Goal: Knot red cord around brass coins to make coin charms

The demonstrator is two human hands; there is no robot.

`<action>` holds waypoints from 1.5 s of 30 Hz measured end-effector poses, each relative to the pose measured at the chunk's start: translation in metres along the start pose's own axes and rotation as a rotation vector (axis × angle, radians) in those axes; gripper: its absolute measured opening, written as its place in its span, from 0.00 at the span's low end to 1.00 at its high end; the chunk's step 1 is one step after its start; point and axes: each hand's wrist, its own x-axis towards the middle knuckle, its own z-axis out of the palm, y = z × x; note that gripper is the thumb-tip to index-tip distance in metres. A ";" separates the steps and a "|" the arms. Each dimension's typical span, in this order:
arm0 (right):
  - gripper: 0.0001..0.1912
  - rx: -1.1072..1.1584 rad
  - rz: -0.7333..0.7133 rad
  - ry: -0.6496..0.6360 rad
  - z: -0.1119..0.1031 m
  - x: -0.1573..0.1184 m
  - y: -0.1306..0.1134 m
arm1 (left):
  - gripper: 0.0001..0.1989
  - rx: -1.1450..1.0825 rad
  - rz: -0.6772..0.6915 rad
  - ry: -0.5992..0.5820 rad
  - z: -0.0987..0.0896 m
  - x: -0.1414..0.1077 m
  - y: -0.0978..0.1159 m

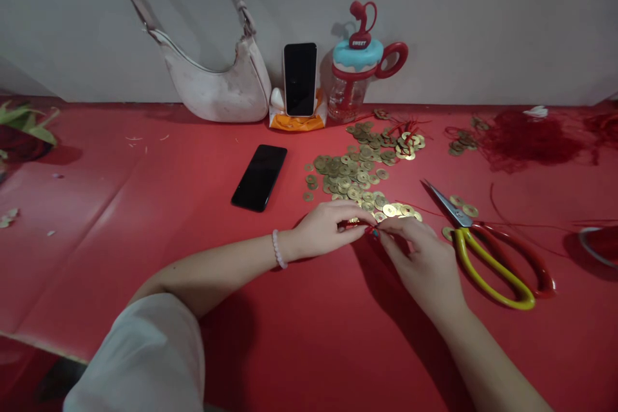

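My left hand [331,226] and my right hand [420,257] meet over the red table, fingertips pinched close together. Between them is a small red piece [371,231] with a bit of blue, held by both; its details are too small to tell. A red strand runs out to the right of my fingers. Just beyond my hands lies a spread of brass coins with holes [347,174], some tied with red string [408,138]. Scissors [492,251] with one yellow and one red handle lie open to the right of my right hand.
A black phone [259,177] lies left of the coins. Along the wall stand a white bag [217,90], an upright phone [300,79] on an orange packet [297,122], and a lidded cup [347,93]. Tangled red thread [528,138] lies at the back right.
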 end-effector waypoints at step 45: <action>0.08 0.134 -0.194 -0.164 0.001 0.001 -0.013 | 0.06 -0.357 -0.099 0.153 -0.002 0.004 -0.004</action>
